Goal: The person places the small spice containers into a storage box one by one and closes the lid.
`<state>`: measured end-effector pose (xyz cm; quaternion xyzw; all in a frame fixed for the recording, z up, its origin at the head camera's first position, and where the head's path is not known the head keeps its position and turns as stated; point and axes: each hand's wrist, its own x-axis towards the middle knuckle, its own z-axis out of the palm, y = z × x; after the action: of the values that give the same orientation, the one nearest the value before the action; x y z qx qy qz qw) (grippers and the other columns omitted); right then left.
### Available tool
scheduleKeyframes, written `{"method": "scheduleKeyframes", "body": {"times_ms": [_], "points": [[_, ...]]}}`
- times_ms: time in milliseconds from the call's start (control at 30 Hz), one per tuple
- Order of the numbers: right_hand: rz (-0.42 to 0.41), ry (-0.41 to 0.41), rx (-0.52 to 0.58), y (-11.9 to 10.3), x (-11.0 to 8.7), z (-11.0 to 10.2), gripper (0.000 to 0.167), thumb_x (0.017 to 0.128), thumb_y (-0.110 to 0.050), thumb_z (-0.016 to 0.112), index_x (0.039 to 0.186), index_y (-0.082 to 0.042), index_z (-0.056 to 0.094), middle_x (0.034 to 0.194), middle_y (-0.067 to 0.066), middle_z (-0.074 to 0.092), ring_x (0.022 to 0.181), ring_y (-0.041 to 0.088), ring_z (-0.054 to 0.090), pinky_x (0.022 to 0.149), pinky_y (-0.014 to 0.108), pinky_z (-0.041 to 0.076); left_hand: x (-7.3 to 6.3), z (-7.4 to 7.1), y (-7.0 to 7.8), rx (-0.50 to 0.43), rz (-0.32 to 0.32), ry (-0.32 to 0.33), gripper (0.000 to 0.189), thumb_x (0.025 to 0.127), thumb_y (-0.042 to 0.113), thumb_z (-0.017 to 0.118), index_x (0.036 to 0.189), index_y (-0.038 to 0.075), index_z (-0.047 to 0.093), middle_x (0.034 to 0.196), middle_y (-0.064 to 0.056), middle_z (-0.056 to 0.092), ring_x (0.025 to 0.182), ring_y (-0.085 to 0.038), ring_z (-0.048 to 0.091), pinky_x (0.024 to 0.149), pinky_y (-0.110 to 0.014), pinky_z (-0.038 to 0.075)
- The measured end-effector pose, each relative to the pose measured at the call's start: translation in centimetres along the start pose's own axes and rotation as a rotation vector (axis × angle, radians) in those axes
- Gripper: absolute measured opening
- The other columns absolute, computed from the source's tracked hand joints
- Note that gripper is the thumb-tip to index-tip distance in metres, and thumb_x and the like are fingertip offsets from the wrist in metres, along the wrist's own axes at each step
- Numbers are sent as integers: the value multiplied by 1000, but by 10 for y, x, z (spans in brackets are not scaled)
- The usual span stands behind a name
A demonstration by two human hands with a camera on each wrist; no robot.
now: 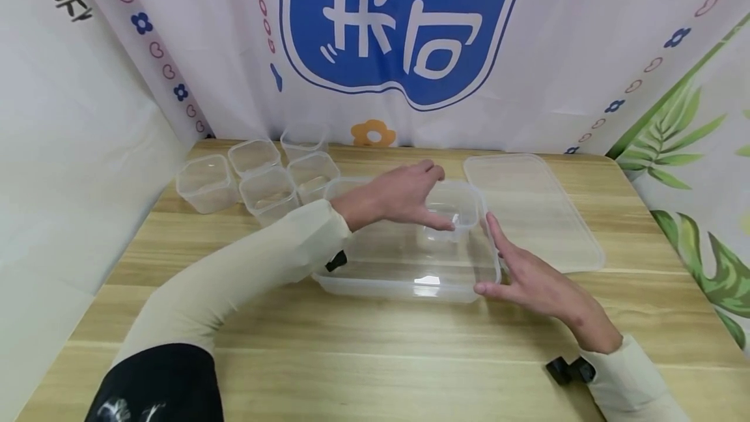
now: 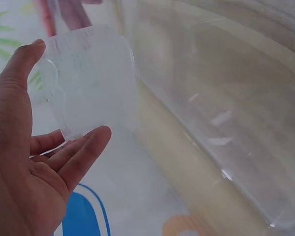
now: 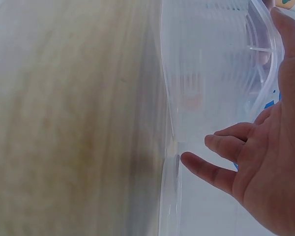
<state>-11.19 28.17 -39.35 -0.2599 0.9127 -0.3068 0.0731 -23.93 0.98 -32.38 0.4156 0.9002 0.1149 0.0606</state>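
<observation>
A large clear plastic box (image 1: 375, 288) stands in the middle of the table. My left hand (image 1: 398, 194) reaches over it and grips a small clear plastic container (image 2: 93, 83) by its sides. In the left wrist view the thumb lies at one side of the container and the fingers at the opposite side. The head view shows this container toward the right end of the box, partly behind the hand. My right hand (image 1: 536, 279) rests against the box's right end, fingers spread along the wall and thumb at the front corner.
Several more small clear containers (image 1: 208, 181) stand upright in a group at the back left. A flat clear lid (image 1: 539, 213) lies on the wooden table (image 1: 363, 363), right of the box. A printed curtain (image 1: 556, 64) hangs behind the table.
</observation>
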Motion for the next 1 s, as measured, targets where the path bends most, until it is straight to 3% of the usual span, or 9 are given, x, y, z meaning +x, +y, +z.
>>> {"method": "scheduleKeyframes", "body": {"times_ms": [267, 567, 1000], "points": [[12, 1, 12, 0, 1, -1, 114, 95, -40, 75, 165, -15, -11, 167, 22, 11, 146, 45, 30, 112, 64, 30, 6, 12, 5, 37, 20, -17, 100, 84, 76, 65, 149, 2, 45, 137, -12, 51, 99, -21, 61, 91, -34, 53], [8, 2, 5, 0, -1, 0, 114, 95, -39, 76, 165, -15, -11, 166, 25, 14, 145, 45, 30, 111, 65, 31, 10, 23, 9, 68, -15, -28, 100, 85, 77, 62, 149, 1, 47, 138, -15, 53, 97, -21, 62, 90, -36, 55], [22, -1, 10, 0, 0, 1, 114, 95, -40, 76, 165, -15, -11, 165, 27, 15, 146, 45, 29, 112, 64, 30, 10, 24, 17, 182, 6, -26, 81, 90, 74, 61, 130, 4, 61, 112, -10, 65, 87, -21, 62, 80, -37, 56]]}}
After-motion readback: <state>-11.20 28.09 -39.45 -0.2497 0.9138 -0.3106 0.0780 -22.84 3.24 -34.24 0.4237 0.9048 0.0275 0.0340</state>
